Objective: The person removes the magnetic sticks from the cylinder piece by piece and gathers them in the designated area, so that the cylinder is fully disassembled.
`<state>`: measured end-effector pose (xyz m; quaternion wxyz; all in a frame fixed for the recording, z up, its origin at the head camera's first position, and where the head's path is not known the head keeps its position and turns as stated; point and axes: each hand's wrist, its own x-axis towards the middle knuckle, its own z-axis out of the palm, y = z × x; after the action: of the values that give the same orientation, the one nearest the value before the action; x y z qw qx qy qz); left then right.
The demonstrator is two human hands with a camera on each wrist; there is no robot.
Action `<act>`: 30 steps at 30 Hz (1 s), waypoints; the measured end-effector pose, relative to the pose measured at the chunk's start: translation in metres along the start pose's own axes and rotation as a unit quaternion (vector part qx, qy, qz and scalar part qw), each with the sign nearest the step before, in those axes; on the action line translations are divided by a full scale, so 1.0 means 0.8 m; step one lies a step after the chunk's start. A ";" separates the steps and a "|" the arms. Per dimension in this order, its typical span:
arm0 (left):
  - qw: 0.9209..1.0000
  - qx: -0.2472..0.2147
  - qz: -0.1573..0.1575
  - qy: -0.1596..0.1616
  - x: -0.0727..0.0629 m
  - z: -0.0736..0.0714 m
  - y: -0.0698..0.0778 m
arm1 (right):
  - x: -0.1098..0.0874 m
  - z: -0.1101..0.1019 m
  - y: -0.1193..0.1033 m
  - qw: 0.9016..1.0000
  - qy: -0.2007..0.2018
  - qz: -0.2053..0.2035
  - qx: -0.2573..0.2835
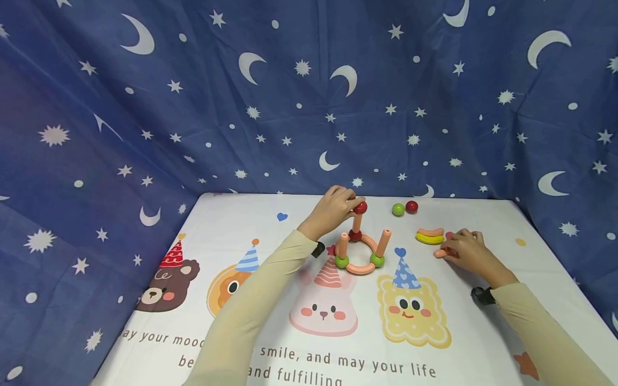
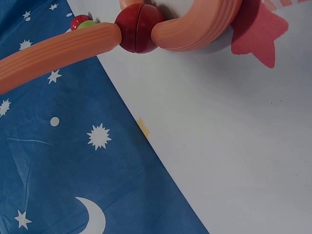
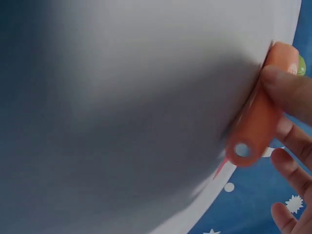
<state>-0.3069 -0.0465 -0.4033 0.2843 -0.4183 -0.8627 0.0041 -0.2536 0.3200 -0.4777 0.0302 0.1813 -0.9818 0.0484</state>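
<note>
In the head view my left hand has its fingertips on a red ball at the top of an upright orange stick. That stick rises from a lower red ball, also seen in the left wrist view, where the left hand is out of sight. Curved orange sticks and two green balls complete the ring, with two more orange sticks standing on the green balls. Farther right, my right hand pinches an orange stick between thumb and fingers, low over the tablecloth.
Behind the ring lie a loose green ball and a red ball. Beside the right hand are a yellow curved stick and an orange curved one. A blue star-patterned curtain borders the printed white tablecloth.
</note>
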 end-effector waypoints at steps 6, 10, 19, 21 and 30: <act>1.000 0.005 0.002 -0.001 0.000 -0.001 -0.001 | -0.007 -0.008 0.002 1.000 0.004 -0.021 0.004; 1.000 0.011 0.003 0.002 0.001 -0.001 0.000 | -0.012 -0.018 0.004 0.998 0.014 -0.055 0.007; 1.000 0.016 0.003 0.003 0.000 0.003 0.000 | -0.010 -0.015 0.006 0.998 -0.046 -0.037 0.007; 1.000 0.015 0.002 0.003 0.000 0.004 0.000 | -0.008 -0.012 0.005 0.998 -0.052 -0.035 -0.007; 1.000 0.018 0.002 0.004 0.001 0.002 0.001 | 0.001 0.000 -0.002 0.996 0.009 -0.068 -0.054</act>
<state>-0.3077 -0.0453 -0.4046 0.2951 -0.4154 -0.8602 0.0183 -0.2537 0.3179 -0.4776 0.0516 0.2454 -0.9680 -0.0051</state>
